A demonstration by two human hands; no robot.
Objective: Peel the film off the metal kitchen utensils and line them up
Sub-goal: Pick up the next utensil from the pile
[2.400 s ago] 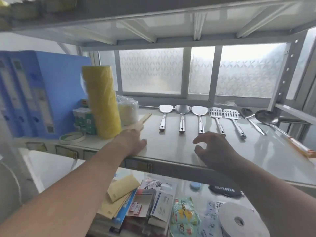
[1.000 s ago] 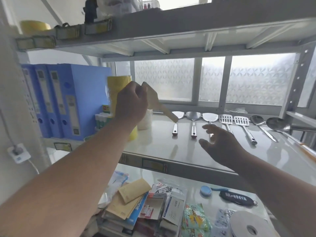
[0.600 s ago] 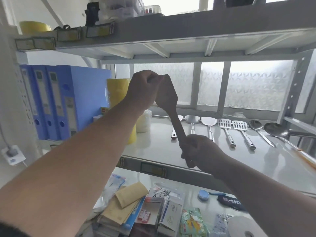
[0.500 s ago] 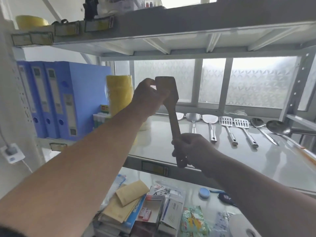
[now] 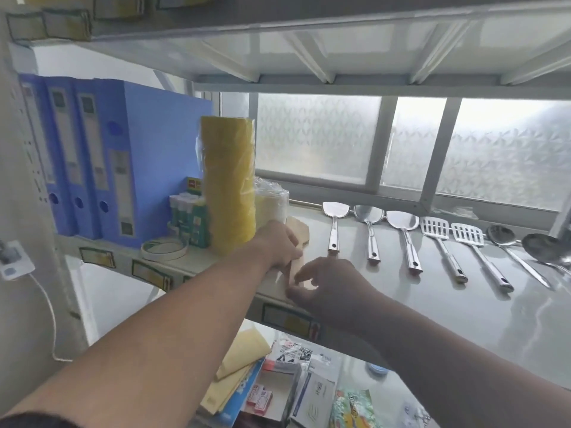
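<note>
A wooden spatula (image 5: 300,232) lies flat on the steel shelf (image 5: 432,307), just left of the row of metal utensils. My left hand (image 5: 276,246) lies over its neck and grips it. My right hand (image 5: 323,284) hovers at the handle end with loose, spread fingers whose tips touch the handle. To the right lie three solid metal spatulas (image 5: 369,215), two slotted turners (image 5: 434,227) and two spoons (image 5: 501,236), side by side with their handles towards me. I see no film on them.
A tall yellow stack of tape rolls (image 5: 228,186) and a clear-wrapped roll (image 5: 272,202) stand right behind my left hand. Blue binders (image 5: 92,156) fill the far left. A flat tape roll (image 5: 164,249) lies by the shelf edge. Packets and envelopes (image 5: 278,384) crowd the lower shelf.
The wooden spatula, held upright in the air between both hands half a second ago, now lies on the shelf. My right hand has loosened from its handle.
</note>
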